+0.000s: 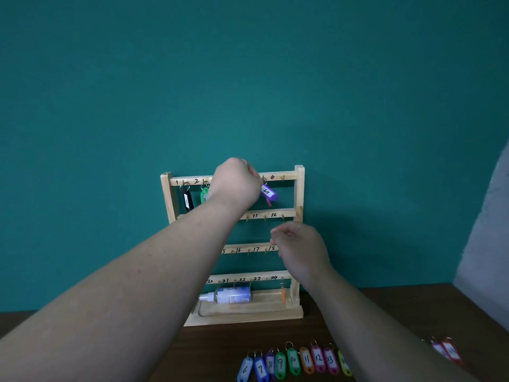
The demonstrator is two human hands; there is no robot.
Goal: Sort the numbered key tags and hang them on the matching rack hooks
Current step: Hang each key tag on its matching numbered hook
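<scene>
My left hand (237, 186) is curled at the rack's (299, 188) top rail, its fingers hidden, so I cannot tell their grip. The purple tag 5 (269, 193) hangs just right of it. My right hand (300, 249) hovers before the third rail, fingers loosely curled. A row of tags (293, 359) lies in front of the rack.

The rack (299, 194) is standing on the table (385, 312) against the wall (248, 78). Tag 1 (187, 201), tag 2 (204, 194) and tag 5 (268, 193) are hanging left to right on its top rail (278, 176). A bottle (234, 295) is lying in its base (242, 317). Nearer, a tag row (294, 363) is lying on the table, with two tags (447, 352) lying well right.
</scene>
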